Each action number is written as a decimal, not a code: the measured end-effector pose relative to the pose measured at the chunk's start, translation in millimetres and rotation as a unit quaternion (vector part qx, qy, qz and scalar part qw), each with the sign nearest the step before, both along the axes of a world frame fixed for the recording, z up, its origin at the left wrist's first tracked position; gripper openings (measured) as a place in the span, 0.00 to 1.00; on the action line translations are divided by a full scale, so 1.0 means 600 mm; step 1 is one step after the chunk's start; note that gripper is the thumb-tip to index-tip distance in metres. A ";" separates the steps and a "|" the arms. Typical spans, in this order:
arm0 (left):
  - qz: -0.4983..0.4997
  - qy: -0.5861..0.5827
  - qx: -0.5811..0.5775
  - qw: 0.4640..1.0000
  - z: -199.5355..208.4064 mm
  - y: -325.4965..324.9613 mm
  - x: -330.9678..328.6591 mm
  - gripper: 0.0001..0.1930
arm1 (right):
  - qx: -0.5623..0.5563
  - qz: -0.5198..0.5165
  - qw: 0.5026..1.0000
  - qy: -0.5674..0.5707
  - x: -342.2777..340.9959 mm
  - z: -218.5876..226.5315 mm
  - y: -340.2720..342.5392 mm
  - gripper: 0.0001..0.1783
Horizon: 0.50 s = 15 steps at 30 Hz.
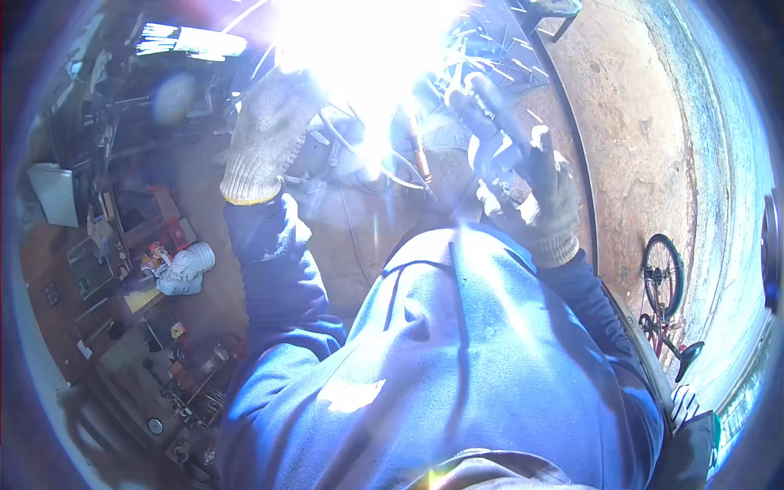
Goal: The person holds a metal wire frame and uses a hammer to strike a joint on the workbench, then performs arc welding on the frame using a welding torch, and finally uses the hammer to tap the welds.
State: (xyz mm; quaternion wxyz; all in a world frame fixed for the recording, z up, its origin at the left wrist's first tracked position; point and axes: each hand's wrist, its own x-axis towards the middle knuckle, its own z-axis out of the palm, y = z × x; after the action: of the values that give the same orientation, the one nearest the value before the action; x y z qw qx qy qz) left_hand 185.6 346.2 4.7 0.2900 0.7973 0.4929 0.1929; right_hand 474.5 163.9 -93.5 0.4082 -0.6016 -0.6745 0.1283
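Note:
A blinding white welding arc (367, 41) fills the top middle and washes out the work beneath it. My left hand (271, 131), in a pale knit glove, reaches up to the left side of the glare; its fingers are lost in the light. On the other side my right hand (535, 196), gloved as well, is closed around a dark-handled welding electrode holder (487, 122) that points up toward the glare. Below the arc, thin cables (339, 135) curve beside a copper-coloured rod (419, 147). Sparks or bright streaks show to the right of the arc.
A bundle of thin pale rods (192, 41) lies at upper left. Tools and scrap clutter the left floor, with a white cloth-like bundle (186, 268) among them. A dark metal edge (581, 155) runs along my right. Beyond stands a bicycle (661, 282) by the wall.

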 end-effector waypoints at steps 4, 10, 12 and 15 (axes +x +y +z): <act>0.043 -0.063 -0.087 0.993 0.020 -0.008 0.019 0.16 | -0.007 -0.021 0.999 0.043 -0.005 -0.017 -0.031 0.58; 0.051 -0.158 -0.140 0.976 -0.005 -0.002 -0.001 0.19 | -0.026 -0.048 0.998 0.038 0.016 -0.028 -0.032 0.65; 0.051 -0.155 -0.137 0.977 -0.003 -0.003 0.002 0.18 | -0.058 -0.050 0.996 0.047 0.015 -0.024 -0.025 0.65; 0.054 -0.158 -0.134 0.977 0.005 -0.008 0.015 0.18 | -0.055 -0.050 0.995 0.064 0.007 -0.021 0.000 0.64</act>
State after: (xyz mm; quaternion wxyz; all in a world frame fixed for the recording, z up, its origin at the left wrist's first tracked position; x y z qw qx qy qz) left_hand 194.4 341.6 7.5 0.4573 0.6833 0.5043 0.2640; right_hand 478.6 163.6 -106.0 0.4229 -0.6465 -0.6080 0.1832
